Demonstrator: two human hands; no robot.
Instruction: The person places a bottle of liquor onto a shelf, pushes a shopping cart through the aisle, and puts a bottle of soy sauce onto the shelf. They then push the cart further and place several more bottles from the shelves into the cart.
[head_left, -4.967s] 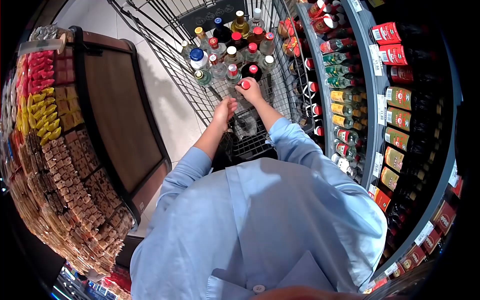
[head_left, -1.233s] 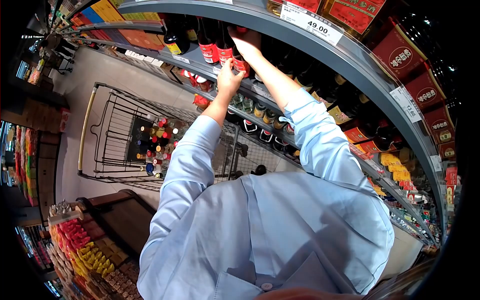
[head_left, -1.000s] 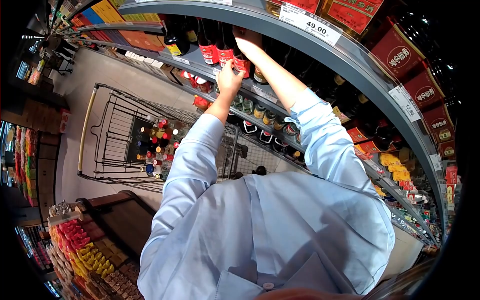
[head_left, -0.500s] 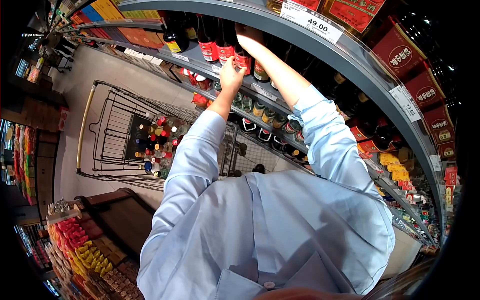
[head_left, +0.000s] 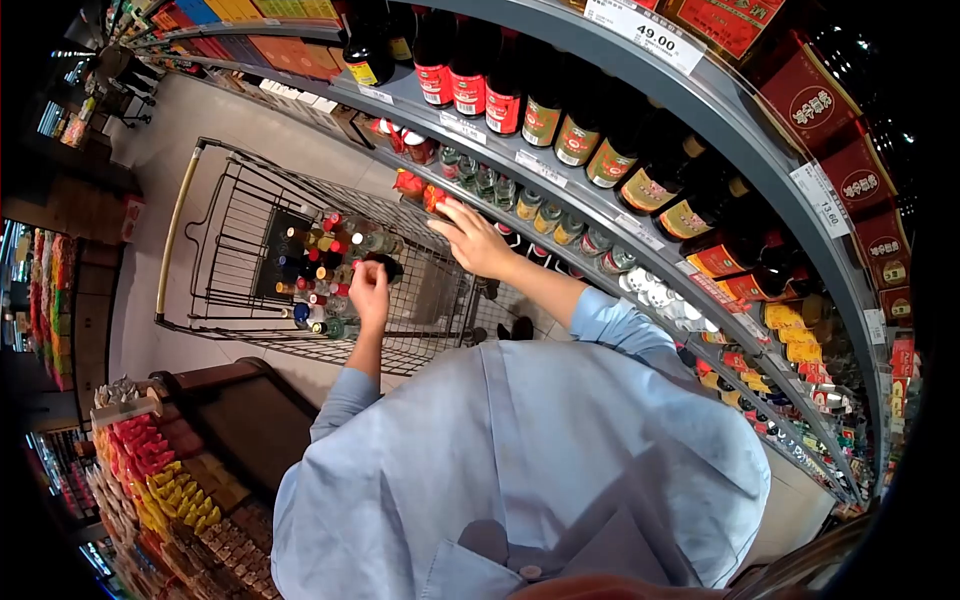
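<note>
My left hand (head_left: 369, 296) is down in the shopping cart (head_left: 205, 262), its fingers pinched at a red cap. A dark bottle (head_left: 388, 268) shows just beyond these fingers, and it appears to be what they grip. Around it in the cart stand several bottles (head_left: 330, 240) with red, yellow, white and blue caps. My right hand (head_left: 475, 242) is over the cart's side close to the lower shelf, with fingers stretched out and nothing visible in them. Dark bottles with red labels (head_left: 468, 92) stand in a row on the shelf above.
Bottles with olive labels (head_left: 578, 138) continue the shelf row to the right. Small jars (head_left: 548, 217) fill the shelf below. A curved upper shelf edge (head_left: 745, 115) carries price tags and red boxes (head_left: 808, 105). Behind the cart, to the left, stands a display of packaged snacks (head_left: 150, 450).
Both hands have left the red-labelled bottles on the shelf. My left hand has dropped into the cart; my right hand has come down and opened over the cart's side.
</note>
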